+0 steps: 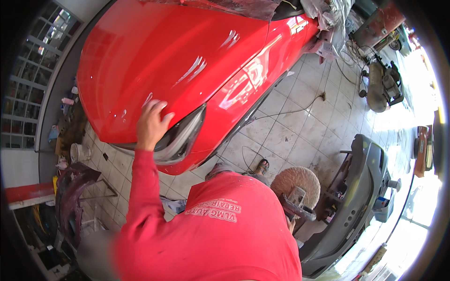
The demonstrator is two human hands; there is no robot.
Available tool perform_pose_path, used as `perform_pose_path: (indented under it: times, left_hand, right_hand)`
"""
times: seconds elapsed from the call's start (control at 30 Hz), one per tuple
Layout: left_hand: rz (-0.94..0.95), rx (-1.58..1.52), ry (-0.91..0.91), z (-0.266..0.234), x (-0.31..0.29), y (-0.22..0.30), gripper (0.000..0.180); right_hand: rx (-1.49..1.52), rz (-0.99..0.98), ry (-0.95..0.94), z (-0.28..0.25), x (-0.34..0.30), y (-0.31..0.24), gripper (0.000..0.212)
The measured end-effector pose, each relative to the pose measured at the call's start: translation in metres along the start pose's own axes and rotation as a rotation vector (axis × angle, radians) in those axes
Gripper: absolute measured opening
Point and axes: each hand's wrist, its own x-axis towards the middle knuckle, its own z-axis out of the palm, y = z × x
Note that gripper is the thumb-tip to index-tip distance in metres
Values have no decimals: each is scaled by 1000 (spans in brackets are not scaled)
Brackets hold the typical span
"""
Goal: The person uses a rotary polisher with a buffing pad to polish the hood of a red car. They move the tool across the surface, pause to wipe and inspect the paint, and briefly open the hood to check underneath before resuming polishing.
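My left hand (153,124) is open over the front edge of the glossy red car hood (126,70), above the headlight (183,140). Its fingers are apart, and I cannot tell whether they touch the paint. Whitish streaks (190,70) mark the hood beyond it. On my right side, a polisher (296,206) with a large round tan wool pad (296,185) hangs clear of the car. Only a sliver of my right hand (291,225) shows, gripping the polisher; my red shirt hides the rest.
A loose dark bumper (349,210) stands at right, close to the polisher. A cable (290,112) runs across the tiled floor toward an air compressor (382,86). Plastic sheeting (330,23) covers the car's far part. At left are a purple body panel (72,196) and a white bucket (80,153).
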Motion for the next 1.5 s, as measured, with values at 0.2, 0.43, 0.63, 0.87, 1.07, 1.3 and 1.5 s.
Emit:
perform_pose_path:
  times: [0.2, 0.43, 0.63, 0.87, 1.07, 1.3, 1.5]
  left_hand:
    - [-230, 187, 177, 51, -51, 61, 74]
    - [-44, 89, 529, 95, 27, 157, 78]
    - [-181, -460, 206, 101, -34, 188, 50]
    - [-955, -835, 858, 97, -190, 15, 56]
    - [-1006, -757, 808, 21, -166, -93, 69]
    - [-1130, -861, 802, 17, -209, -176, 67]
    - [-1324, -1011, 969, 33, -268, -234, 68]
  right_hand:
    - [-65, -89, -246, -37, 76, -100, 47]
    - [-170, -115, -318, -65, 162, -139, 52]
    - [-434, -62, -548, -24, 223, -181, 51]
    - [-552, -66, -686, 23, 238, -208, 51]
    - [-629, -45, -724, 52, 223, -206, 51]
    - [-693, -22, -665, 90, 186, -193, 50]
    - [-723, -28, -600, 148, 149, -176, 50]
